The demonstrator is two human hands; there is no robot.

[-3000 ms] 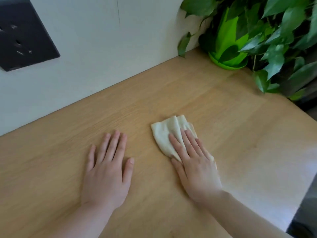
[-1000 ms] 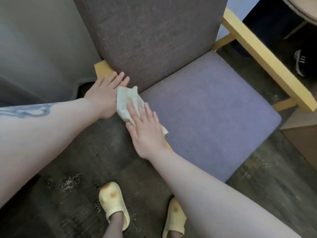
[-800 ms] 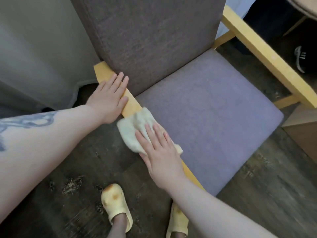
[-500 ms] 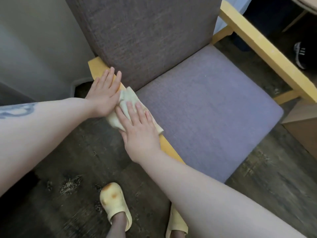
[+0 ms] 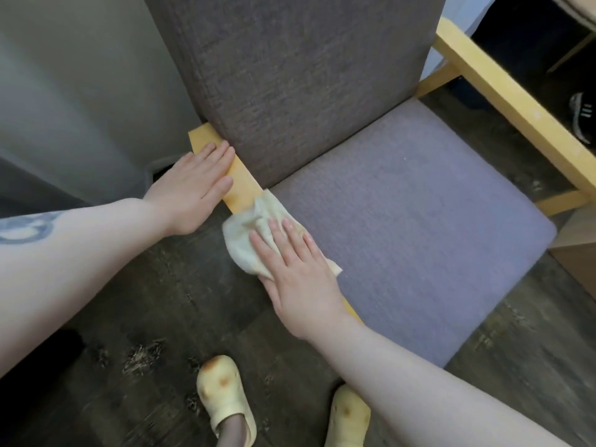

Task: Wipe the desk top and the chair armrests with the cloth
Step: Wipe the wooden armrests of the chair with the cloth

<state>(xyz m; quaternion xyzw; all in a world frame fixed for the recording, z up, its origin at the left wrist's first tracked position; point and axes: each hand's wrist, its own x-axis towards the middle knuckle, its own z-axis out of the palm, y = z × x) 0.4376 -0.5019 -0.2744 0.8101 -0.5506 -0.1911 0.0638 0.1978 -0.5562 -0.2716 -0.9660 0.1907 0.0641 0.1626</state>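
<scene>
A chair with a grey-purple seat (image 5: pixel 419 227) and a brown fabric backrest (image 5: pixel 296 75) stands in front of me. Its near yellow wooden armrest (image 5: pixel 240 185) runs from the backrest toward me. My left hand (image 5: pixel 193 188) lies flat on the armrest's far end, fingers together, holding nothing. My right hand (image 5: pixel 296 272) presses a crumpled cream cloth (image 5: pixel 248 233) down on the middle of the same armrest, covering most of the cloth. The other yellow armrest (image 5: pixel 503 101) runs along the chair's right side.
Dark wooden floor (image 5: pixel 145 301) lies below, with my two feet in yellow clogs (image 5: pixel 224 398) at the bottom. A grey wall or panel (image 5: pixel 80 91) rises at the left. A cardboard-coloured box edge (image 5: pixel 577 253) sits at the right; a black shoe (image 5: pixel 582 117) lies beyond the far armrest.
Three seconds ago my right hand wiped the desk top beside a plant. Since half a second ago it has slid the cloth back along the armrest toward me, away from my left hand.
</scene>
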